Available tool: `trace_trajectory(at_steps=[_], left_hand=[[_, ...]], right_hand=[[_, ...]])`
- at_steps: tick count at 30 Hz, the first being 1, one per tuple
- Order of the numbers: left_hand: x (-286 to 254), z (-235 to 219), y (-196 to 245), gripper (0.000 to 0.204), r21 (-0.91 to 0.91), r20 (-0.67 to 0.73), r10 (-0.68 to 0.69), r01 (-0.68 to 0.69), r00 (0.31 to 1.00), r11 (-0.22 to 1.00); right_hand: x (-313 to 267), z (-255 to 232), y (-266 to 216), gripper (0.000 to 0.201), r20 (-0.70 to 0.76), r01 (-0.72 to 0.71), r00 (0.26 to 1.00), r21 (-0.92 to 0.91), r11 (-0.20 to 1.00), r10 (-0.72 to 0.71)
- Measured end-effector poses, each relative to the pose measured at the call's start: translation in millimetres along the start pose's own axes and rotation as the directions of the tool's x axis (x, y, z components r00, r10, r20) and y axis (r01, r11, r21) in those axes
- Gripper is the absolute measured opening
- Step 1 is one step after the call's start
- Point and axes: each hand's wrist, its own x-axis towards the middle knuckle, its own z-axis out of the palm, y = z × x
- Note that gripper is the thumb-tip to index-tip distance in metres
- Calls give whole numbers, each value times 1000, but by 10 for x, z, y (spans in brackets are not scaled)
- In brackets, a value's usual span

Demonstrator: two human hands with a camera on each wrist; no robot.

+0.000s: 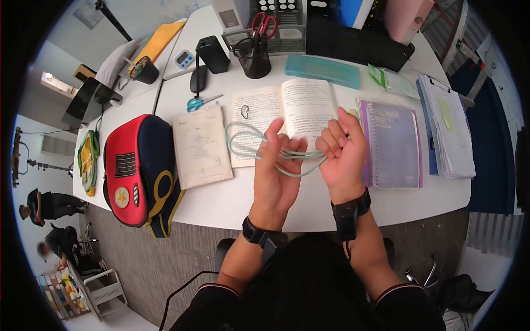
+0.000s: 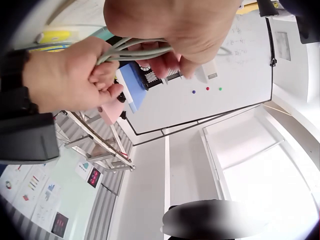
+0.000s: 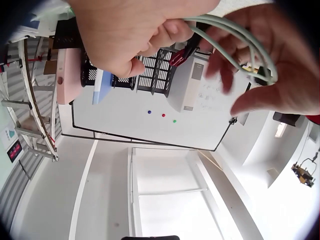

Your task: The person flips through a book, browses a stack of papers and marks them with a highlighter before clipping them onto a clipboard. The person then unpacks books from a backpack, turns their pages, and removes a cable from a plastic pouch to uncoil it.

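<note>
A pale green cable (image 1: 298, 156) is looped between the two hands above an open book (image 1: 309, 105). The left hand (image 1: 277, 176) has its thumb raised and its blurred fingers bent round the strands, with loops sticking out past its far side. Curled into a fist, the right hand (image 1: 343, 157) grips the cable's other side. In the left wrist view the strands (image 2: 135, 51) run from the right hand (image 2: 75, 75) to the left hand (image 2: 175, 30). The right wrist view shows the cable (image 3: 240, 37) bending across the left hand (image 3: 285, 65); part is hidden inside the right fist (image 3: 135, 35).
On the table (image 1: 309, 215) are a red and blue backpack (image 1: 130, 171), a worn booklet (image 1: 202, 146), blue scissors (image 1: 203, 102), a purple notebook (image 1: 391, 143) and a clipboard (image 1: 450, 129). Behind stand a pen holder (image 1: 255, 60) and a teal case (image 1: 323, 70). A small dark loop (image 1: 244, 111) lies on the book.
</note>
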Motion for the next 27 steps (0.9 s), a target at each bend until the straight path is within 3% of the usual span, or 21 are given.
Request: trace_trajectory(at_steps=[1, 2, 4, 6, 8, 11, 16, 18, 22, 27], left_hand=[[69, 101, 66, 32, -151, -73, -40, 29, 997, 988], [97, 79, 111, 32, -147, -68, -34, 24, 997, 989], [133, 0, 202, 46, -200, -56, -29, 17, 998, 980], [151, 47, 216, 52, -213, -135, -48, 18, 990, 977], [146, 34, 225, 53, -33, -149, -33, 28, 988, 999], [139, 9, 282, 56, 65, -153, 48, -39, 987, 997], [173, -70, 394, 57, 75, -180, 67, -54, 981, 996], [208, -124, 470, 55, -81, -204, 127, -146, 971, 986], [259, -160, 566, 53, -417, -235, 53, -149, 971, 897], [240, -101, 578, 53, -462, -216, 41, -139, 976, 876]], right_hand=[[-10, -28, 8, 35, 1, 10, 1000, -7, 1000, -10], [-2, -50, -3, 36, 1, 20, 1000, -14, 1000, -20], [26, -87, -65, 37, 6, 17, 1000, 17, 1000, -17], [37, -112, -84, 38, 0, 4, 1000, -2, 1000, -4], [30, -129, -71, 39, -3, -16, 1000, 8, 1000, 16], [17, -156, -41, 41, 15, -54, 998, 10, 998, 54], [-27, -100, 3, 44, 65, -78, 995, -40, 996, 81], [-59, -63, 5, 48, 137, -74, 987, -81, 994, 85], [-112, -34, 47, 50, 176, -85, 979, -131, 988, 107], [-102, -34, -11, 47, 183, -106, 977, -39, 994, 111]])
